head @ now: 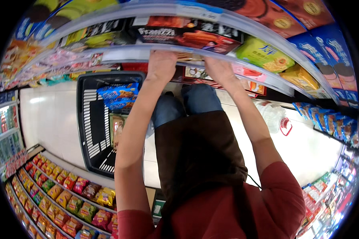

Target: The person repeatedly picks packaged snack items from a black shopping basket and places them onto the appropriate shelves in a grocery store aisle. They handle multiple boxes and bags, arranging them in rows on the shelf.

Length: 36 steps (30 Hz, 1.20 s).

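Note:
Both arms reach forward to a lower level of the snack shelf (122, 53). My left hand (162, 64) is at the clear front strip of that level, its fingers hidden behind the edge. My right hand (219, 70) is at the same strip further right, fingertips also hidden. Between the hands, a little of a brownish package (190, 56) shows; I cannot tell whether either hand grips it. Just above stands a row of dark Franzzi biscuit boxes (191, 37). A green cracker bag (264, 54) lies to the right of them.
A dark shopping basket (81, 119) stands at my left, holding a blue snack bag (119, 95) and a brown-green package (117, 130). A large clear bottle (269, 116) with a red handle stands on the floor at right. Chip racks (68, 191) are behind at left.

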Each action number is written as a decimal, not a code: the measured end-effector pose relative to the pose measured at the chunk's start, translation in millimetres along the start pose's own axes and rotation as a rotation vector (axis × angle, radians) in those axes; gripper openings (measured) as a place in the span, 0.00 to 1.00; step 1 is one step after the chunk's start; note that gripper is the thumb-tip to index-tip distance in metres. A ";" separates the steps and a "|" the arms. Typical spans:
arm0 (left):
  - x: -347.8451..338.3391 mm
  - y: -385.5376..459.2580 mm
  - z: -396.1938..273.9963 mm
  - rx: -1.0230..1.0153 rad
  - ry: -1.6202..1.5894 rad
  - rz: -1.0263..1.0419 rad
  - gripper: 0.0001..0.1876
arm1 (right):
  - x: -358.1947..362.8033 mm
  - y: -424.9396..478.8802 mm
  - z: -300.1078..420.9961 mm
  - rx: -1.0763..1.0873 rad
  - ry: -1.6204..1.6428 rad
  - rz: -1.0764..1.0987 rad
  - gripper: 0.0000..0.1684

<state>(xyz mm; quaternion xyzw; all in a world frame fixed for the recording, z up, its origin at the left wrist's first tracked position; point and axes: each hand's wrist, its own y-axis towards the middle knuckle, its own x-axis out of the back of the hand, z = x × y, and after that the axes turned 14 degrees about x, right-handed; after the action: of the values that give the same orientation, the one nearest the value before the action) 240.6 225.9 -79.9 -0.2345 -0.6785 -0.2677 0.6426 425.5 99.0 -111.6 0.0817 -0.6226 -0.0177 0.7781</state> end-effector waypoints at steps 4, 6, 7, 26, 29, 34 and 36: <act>12.7 -35.7 14.0 0.050 -0.059 -0.245 0.26 | 32.4 6.1 40.7 0.115 -0.012 -0.107 0.32; 23.0 -60.9 21.0 0.092 -0.154 -0.250 0.23 | 44.1 5.5 64.9 0.203 -0.010 -0.164 0.37; 29.3 -74.4 24.7 0.123 -0.181 -0.229 0.23 | 49.1 4.2 75.2 0.239 0.000 -0.155 0.39; 0.3 -349.7 124.2 0.939 -0.300 0.089 0.32 | -49.0 60.9 297.6 0.934 0.361 0.408 0.29; -37.6 -371.1 126.7 1.009 -0.266 0.173 0.32 | -82.0 65.0 322.4 0.981 0.282 0.576 0.29; -70.7 -371.0 129.2 1.074 -0.212 0.485 0.28 | -143.3 56.1 337.5 1.058 0.144 0.643 0.26; -80.5 -370.8 134.8 1.054 -0.201 0.570 0.30 | -155.4 54.3 341.6 1.046 0.152 0.655 0.24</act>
<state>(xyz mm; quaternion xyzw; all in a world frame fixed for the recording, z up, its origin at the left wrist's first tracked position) -100.4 40.7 -187.3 -0.0814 -0.6875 0.3106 0.6513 54.7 136.7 -181.3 0.2579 -0.4846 0.5351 0.6421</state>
